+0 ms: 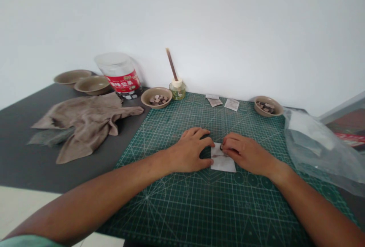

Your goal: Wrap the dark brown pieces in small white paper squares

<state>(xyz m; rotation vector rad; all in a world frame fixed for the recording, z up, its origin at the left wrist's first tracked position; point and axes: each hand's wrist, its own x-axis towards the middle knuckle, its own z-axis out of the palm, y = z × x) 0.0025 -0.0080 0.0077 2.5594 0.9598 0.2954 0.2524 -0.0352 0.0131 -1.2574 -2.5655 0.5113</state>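
Both my hands rest on a green cutting mat (176,201) in the middle of the table. A small white packet (224,162) lies on the mat between them. My left hand (190,150) has its fingers curled, pinching the packet's left edge. My right hand (245,152) is closed on the packet's top right edge, and a small dark piece shows at its fingertips. What the packet holds is hidden.
A bowl of small brown pieces (156,97) and a reed diffuser bottle (177,89) stand at the mat's far edge, with loose packets (231,104) and another filled bowl (268,106). A brown cloth (85,123), two stacked bowls (82,81) and a plastic jar (121,74) lie left. A clear plastic bag (316,144) lies right.
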